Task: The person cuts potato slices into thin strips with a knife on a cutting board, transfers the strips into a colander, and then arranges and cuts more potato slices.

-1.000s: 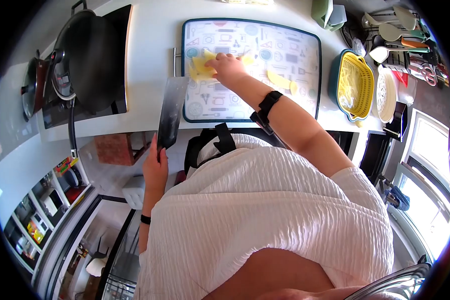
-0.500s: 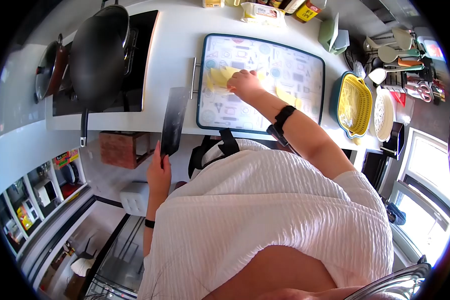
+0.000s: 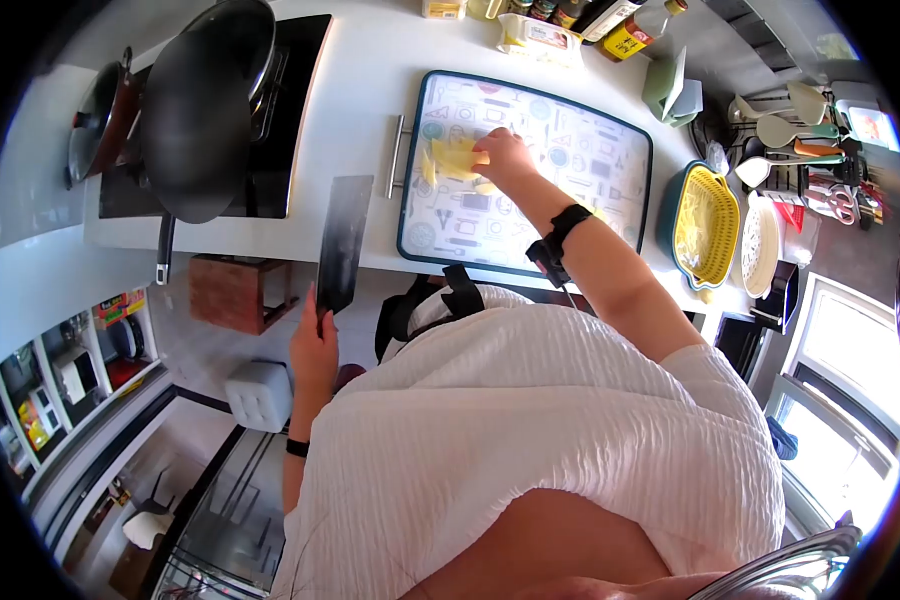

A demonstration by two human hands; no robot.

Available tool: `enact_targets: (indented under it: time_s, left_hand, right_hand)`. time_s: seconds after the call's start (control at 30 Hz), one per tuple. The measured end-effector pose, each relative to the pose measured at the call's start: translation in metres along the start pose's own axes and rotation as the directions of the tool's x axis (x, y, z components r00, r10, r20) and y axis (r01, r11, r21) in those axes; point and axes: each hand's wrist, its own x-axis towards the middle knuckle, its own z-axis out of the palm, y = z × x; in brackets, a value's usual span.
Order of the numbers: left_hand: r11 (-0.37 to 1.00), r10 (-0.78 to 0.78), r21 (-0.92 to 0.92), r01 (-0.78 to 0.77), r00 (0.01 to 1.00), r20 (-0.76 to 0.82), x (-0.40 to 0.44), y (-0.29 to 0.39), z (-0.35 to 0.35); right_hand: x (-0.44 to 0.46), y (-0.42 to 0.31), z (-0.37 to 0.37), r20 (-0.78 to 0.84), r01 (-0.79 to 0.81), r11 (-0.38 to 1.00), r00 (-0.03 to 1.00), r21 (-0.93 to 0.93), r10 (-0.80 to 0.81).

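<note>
My left hand is closed round the handle of a cleaver. Its broad dark blade points up, beside the counter's front edge and left of the cutting board. The board is white with small printed pictures and a dark blue rim. Near its left side lie thin yellow slices, which look like potato. My right hand reaches over the board with curled fingers on the right end of these slices. The fingertips are partly hidden. A bit of yellow shows by my right forearm.
At the left, a black wok stands by the cooktop. Right of the board is a yellow basket with pale shreds inside, beside a white round strainer. Bottles and a white packet line the back.
My right hand has shifted slightly, still at the slices. Less of the yellow pieces by my right forearm shows now. My left hand keeps the cleaver in nearly the same place.
</note>
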Motion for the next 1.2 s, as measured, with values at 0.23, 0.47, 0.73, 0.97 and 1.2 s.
enact_targets:
  time_s: [0.23,0.47,0.73,0.97,1.2]
  left_hand:
    - [1.000,0.017,-0.023,-0.016,0.999,0.033,0.006,0.004,-0.004]
    - [0.997,0.058,0.055,-0.061,0.997,0.054,0.019,0.015,-0.007]
    - [0.999,0.034,0.002,-0.034,0.997,0.069,0.015,0.006,-0.016]
    - [0.999,0.049,-0.024,-0.046,0.993,0.105,0.019,-0.009,-0.017]
    - [0.946,0.306,0.047,-0.320,0.933,0.188,0.043,-0.009,0.000]
  right_hand:
    - [0.002,-0.009,0.004,0.132,-0.152,0.987,0.981,0.059,0.143]
    - [-0.002,-0.006,0.009,0.078,-0.178,0.980,0.982,0.088,0.172]
    - [0.001,-0.013,0.009,0.158,-0.145,0.980,0.980,0.136,0.123]
    - [-0.011,-0.019,-0.006,0.164,-0.119,0.977,0.982,0.176,0.090]
    - [-0.119,0.056,-0.067,-0.171,-0.297,0.953,0.937,0.064,0.304]
